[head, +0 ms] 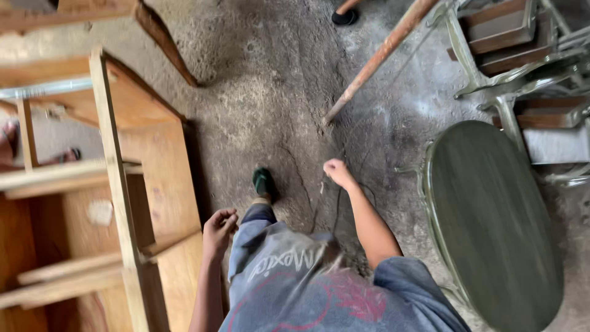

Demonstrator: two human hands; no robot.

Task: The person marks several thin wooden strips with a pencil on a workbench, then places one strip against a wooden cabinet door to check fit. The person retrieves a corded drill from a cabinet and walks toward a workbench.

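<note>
I look down at my own body on a dusty concrete floor. My left hand (219, 226) hangs loosely curled beside a wooden cabinet frame (117, 184), touching nothing that I can see. My right hand (337, 173) is stretched forward with the fingers closed; a thin dark cord (337, 206) runs down from it, and I cannot tell for sure whether it is held. One foot in a dark green shoe (264, 182) steps ahead on the floor.
An oval grey-green tabletop (491, 227) stands at the right, with metal-framed chairs (510, 55) behind it. A long wooden pole (378, 58) leans across the floor at the top. Another person's foot (344, 15) shows at the top edge, and a sandalled foot (67, 155) at the left.
</note>
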